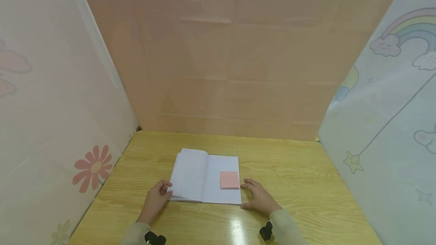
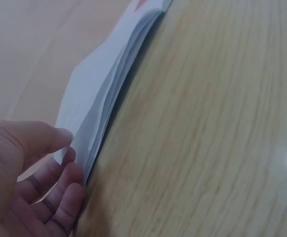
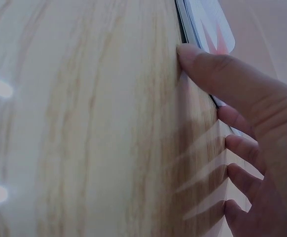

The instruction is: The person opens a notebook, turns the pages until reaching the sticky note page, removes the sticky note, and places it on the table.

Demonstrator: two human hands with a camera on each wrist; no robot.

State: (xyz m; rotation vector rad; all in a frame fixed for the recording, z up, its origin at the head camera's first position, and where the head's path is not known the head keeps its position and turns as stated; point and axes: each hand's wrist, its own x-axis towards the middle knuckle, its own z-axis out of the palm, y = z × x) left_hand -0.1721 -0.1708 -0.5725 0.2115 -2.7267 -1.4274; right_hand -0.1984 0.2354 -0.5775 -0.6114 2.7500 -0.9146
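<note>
An open notebook (image 1: 189, 175) lies on the wooden table, its right page lined and its left page bare. A square pink sticky note (image 1: 229, 180) sits near the right page's outer edge. At the notebook's lower left corner, my left hand (image 1: 156, 201) pinches the page edge; in the left wrist view the thumb lies over a slightly lifted page (image 2: 87, 96), fingers curled at its edge. My right hand (image 1: 260, 199) rests along the right edge with spread, loosely bent fingers. The right wrist view shows its thumb (image 3: 217, 69) against the notebook's border.
The yellow wood-grain table (image 1: 299, 177) reaches back to a tan paper-covered panel (image 1: 228, 56). Patterned white walls stand on both sides, with a red flower (image 1: 95, 167) at left and a rainbow (image 1: 413, 25) at right. A thin pale ribbon (image 1: 201, 208) pokes out below the spine.
</note>
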